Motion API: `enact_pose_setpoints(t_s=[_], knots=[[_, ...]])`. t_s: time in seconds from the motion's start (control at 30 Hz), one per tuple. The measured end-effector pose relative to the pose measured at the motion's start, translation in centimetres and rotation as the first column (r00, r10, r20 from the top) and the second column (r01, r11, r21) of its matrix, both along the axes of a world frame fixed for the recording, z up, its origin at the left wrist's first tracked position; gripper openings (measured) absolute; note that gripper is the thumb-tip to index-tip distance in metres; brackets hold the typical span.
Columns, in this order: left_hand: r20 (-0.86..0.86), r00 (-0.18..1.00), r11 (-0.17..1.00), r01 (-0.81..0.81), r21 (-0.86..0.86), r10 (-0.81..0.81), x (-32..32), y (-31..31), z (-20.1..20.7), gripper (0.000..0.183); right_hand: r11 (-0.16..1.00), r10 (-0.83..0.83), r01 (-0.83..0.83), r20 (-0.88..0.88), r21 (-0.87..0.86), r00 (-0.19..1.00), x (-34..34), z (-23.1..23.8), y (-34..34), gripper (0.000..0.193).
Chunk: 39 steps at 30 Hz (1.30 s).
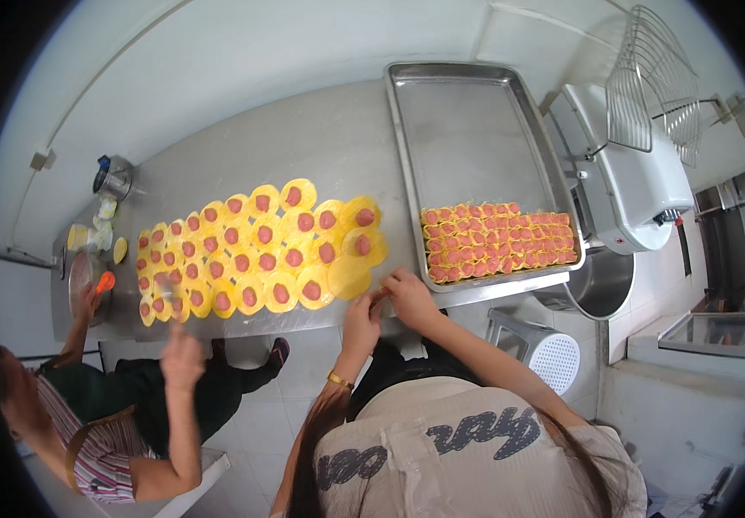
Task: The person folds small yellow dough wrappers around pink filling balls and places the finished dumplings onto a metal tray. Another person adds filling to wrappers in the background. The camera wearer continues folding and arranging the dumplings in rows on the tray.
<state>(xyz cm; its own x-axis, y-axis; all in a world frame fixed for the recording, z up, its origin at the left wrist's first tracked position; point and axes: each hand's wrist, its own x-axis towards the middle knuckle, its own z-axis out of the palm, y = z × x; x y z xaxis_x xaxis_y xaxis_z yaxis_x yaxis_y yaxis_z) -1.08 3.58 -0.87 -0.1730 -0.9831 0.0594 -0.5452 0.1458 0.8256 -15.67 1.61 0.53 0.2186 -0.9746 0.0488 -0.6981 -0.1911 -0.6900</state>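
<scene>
At the table's front edge my left hand (pixel 362 323) and my right hand (pixel 408 296) meet, fingers pinched together around a small yellow dumpling, mostly hidden by the fingers. Just beyond my left hand lies a bare round yellow wrapper (pixel 349 276), overlapping its neighbours. Leftward spreads a sheet of overlapping yellow wrappers (pixel 280 292), most with a pink dab of meat filling (pixel 310 291) on top. On my right, a large metal tray (pixel 401 164) holds tight rows of open-topped filled dumplings (pixel 498 242) in its near part.
A co-worker's blurred hand (pixel 183 358) hovers at the sheet's left end; their other hand (pixel 90 302) is by a metal bowl (pixel 81 269) and an orange-handled tool (pixel 106 282). A white machine (pixel 618 173), wire racks (pixel 644 86), metal pot (pixel 607 281) and stool (pixel 554 361) stand right.
</scene>
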Motion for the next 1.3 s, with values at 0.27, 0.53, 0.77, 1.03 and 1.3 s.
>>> enact_pose_setpoints(t_s=[0.27,0.53,0.77,1.03,1.3], knots=[[-0.101,0.995,0.988,-0.001,0.155,0.016,1.9,0.8,0.9,0.014,0.996,-0.016,0.037,0.255,-0.078,0.967,-10.8,5.2,-3.3,0.029],[-0.028,0.993,0.971,-0.102,0.215,0.11,1.8,3.4,2.5,0.013,0.959,-0.283,0.284,-0.124,-0.013,0.951,-29.7,4.3,-10.7,0.039],[0.035,0.985,0.96,-0.174,0.219,0.171,-1.1,5.5,3.0,0.013,1.0,0.024,-0.024,-0.181,0.002,0.983,-32.1,0.8,-11.8,0.032],[0.075,0.983,0.963,-0.177,0.201,0.165,-4.5,6.7,3.6,0.013,0.992,0.126,-0.119,-0.171,0.049,0.977,-32.7,1.4,-11.3,0.026],[0.075,0.989,0.961,-0.143,0.236,0.128,-6.4,7.2,3.5,0.013,0.979,0.195,-0.183,-0.141,0.095,0.971,-33.1,2.2,-11.4,0.022]])
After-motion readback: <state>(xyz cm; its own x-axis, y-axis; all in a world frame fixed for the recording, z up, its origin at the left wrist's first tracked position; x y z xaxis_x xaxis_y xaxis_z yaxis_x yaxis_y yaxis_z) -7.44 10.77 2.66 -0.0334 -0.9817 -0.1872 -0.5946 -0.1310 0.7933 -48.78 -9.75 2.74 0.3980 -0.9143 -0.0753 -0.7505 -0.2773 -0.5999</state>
